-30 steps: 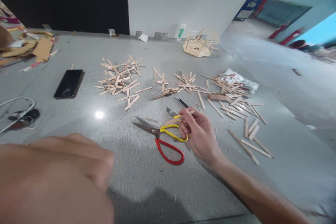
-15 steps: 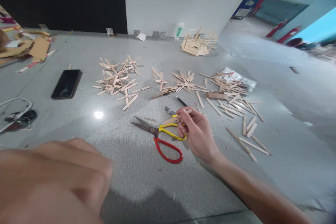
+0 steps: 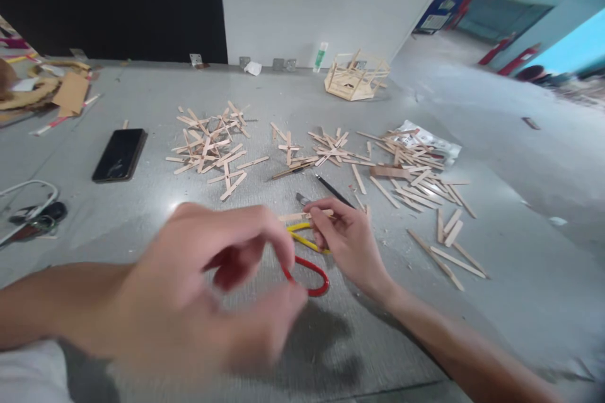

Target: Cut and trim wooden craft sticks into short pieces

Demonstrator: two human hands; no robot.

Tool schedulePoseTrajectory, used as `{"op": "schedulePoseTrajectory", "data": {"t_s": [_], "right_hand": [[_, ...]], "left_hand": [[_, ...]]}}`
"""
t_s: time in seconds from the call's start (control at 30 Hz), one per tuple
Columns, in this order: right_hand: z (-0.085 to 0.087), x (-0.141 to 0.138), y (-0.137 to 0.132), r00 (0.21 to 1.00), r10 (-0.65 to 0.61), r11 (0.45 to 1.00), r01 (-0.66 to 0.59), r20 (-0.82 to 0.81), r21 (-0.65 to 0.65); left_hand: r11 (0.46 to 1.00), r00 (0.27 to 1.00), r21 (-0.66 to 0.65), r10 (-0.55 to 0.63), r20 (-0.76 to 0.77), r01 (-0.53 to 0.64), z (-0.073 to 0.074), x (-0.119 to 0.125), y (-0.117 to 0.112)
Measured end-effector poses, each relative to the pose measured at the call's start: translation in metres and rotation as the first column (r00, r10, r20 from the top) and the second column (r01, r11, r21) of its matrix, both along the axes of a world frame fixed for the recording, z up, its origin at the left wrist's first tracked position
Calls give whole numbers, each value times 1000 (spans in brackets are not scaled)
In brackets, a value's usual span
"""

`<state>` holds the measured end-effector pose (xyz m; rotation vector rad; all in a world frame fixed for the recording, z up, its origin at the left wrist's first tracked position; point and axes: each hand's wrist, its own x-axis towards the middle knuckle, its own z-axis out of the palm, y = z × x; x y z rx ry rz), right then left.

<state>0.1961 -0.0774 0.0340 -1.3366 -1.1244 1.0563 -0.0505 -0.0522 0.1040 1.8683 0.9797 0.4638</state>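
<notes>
My left hand [image 3: 203, 289] is raised close to the camera, blurred, its thumb and index finger curved with a gap between the tips and nothing seen in them. Behind it are the scissors [image 3: 322, 277], lying on the grey surface; one handle is red, the other yellow, and the blades are hidden. My right hand [image 3: 347, 233] pinches a flat wooden craft stick [image 3: 295, 217] that points left over the yellow handle. Just beyond these fingers lie a metal-tipped cutter [image 3: 301, 199] and a slim black pen-like tool [image 3: 333, 190].
Piles of craft sticks [image 3: 208, 145] spread across the middle and right, with a plastic bag [image 3: 447, 145] behind some. A stick-built frame [image 3: 352, 82] and a glue tube [image 3: 320, 56] stand by the back panel. A phone [image 3: 120, 154] and white cable [image 3: 47, 186] lie left.
My left hand has come up and right from the lower left, its fingers now parted, covering the scissor blades. The craft stick in my right hand has turned more level.
</notes>
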Motion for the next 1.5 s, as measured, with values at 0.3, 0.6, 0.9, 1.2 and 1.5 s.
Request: {"op": "schedulePoseTrajectory", "data": {"t_s": [0.3,0.6,0.9,1.2,1.5], "right_hand": [[7,0,-2,986,146,988,-150,79,49],[12,30,32,893,132,963,-218,431,156],[-26,66,123,162,-9,870,-486,987,87],[-24,59,79,304,-82,949,-268,949,168],[-35,27,8,403,-249,777,-460,881,430]], "left_hand": [[924,878,27,-355,-321,383,-26,48,40],[933,986,-318,-150,78,167,-52,55,38],[888,974,-439,-46,220,141,-77,57,27],[911,948,-381,-29,318,156,-80,52,30],[906,918,-393,10,396,160,-89,52,20]]}}
